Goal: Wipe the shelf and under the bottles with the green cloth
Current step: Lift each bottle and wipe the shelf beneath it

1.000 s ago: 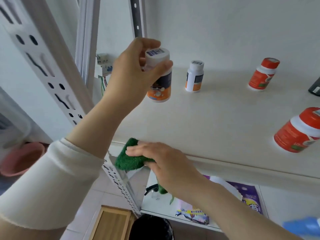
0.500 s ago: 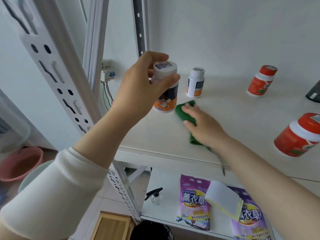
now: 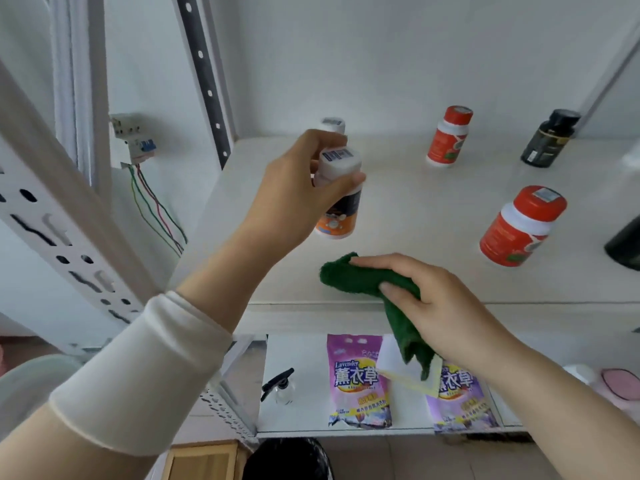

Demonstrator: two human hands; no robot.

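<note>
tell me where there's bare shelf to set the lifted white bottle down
Bare shelf runs between the white bottle in the left hand and the near red bottle, and along the left edge. Crowded: the right end, and the front, where the right hand holds the green cloth.

Cream-white sleeve [image 3: 138, 368] on left forearm [image 3: 221, 282] (cuff stops well short of wrist); right forearm [image 3: 554, 396] uncovered.

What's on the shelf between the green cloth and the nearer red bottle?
Nothing: the head view shows only bare shelf between the green cloth, gripped by the right hand, and the nearer red bottle.
</note>
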